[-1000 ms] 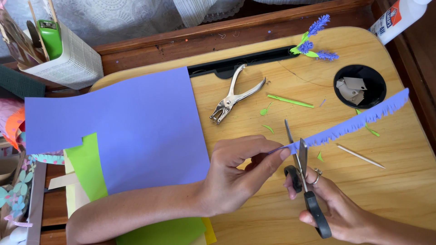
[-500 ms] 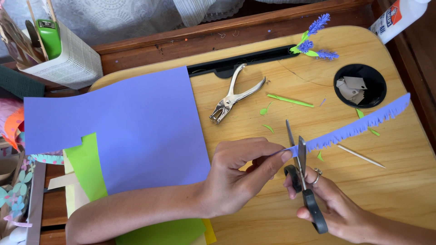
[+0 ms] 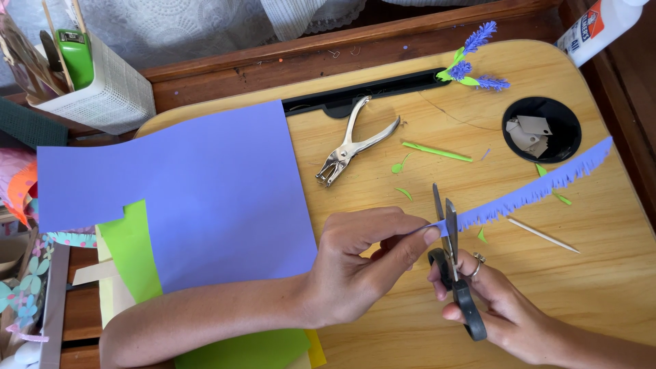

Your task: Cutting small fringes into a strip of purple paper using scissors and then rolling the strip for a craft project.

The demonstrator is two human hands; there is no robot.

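We see a home craft corner: a light wooden lap desk (image 3: 383, 328), lace curtain (image 3: 205, 27), white woven supply basket (image 3: 109, 92).

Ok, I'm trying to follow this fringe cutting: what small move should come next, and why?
Probably feed the purple paper strip slightly along and snip again. The left hand pinches its uncut end, the right hand holds the scissors with blades at that end, and the fringe already runs along the rest of the strip's lower edge, so the short plain stretch beside the fingers seems next.
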